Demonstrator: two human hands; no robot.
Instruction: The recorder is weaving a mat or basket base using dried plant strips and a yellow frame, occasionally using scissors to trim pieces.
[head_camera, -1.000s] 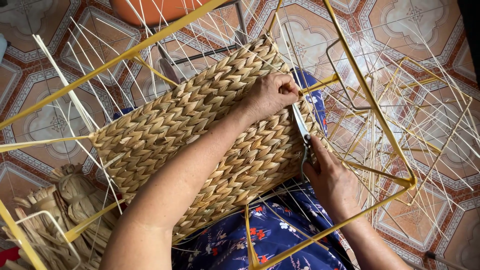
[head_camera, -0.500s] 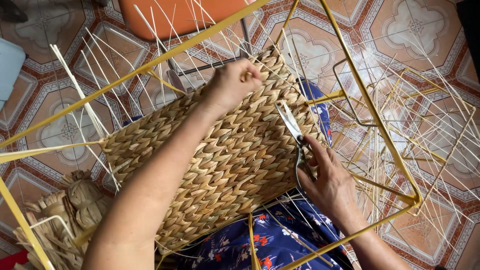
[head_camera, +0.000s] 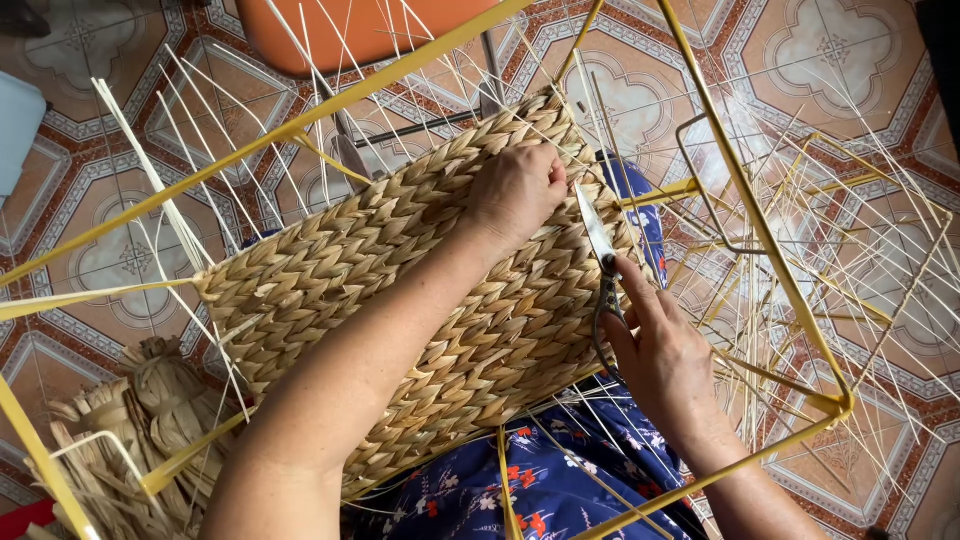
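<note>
My left hand (head_camera: 515, 195) lies on the woven panel (head_camera: 420, 290), fingers curled and pressing down near its upper right edge. They grasp nothing that I can make out; whether they pinch a loose strand under the knuckles I cannot tell. The panel is a thick braid of pale straw, stretched across a yellow metal frame (head_camera: 760, 240) that rests over my lap, and it slopes from lower left to upper right in my view.

My right hand (head_camera: 665, 365) holds a pair of scissors (head_camera: 600, 255). My fingers are through and around the dark handles, closed on them, with the forefinger laid along the top. The bright blades point up and away from me, running beside the right edge of the panel, their tips just beside the knuckles of my left hand.

Thin pale reeds (head_camera: 860, 250) stick out from the frame on all sides, thickest at the right. Below the panel shows my blue flowered cloth (head_camera: 540, 485). A bundle of dried straw (head_camera: 150, 420) lies on the patterned tile floor (head_camera: 840, 60) at lower left, and an orange stool (head_camera: 350, 30) stands at the top.
</note>
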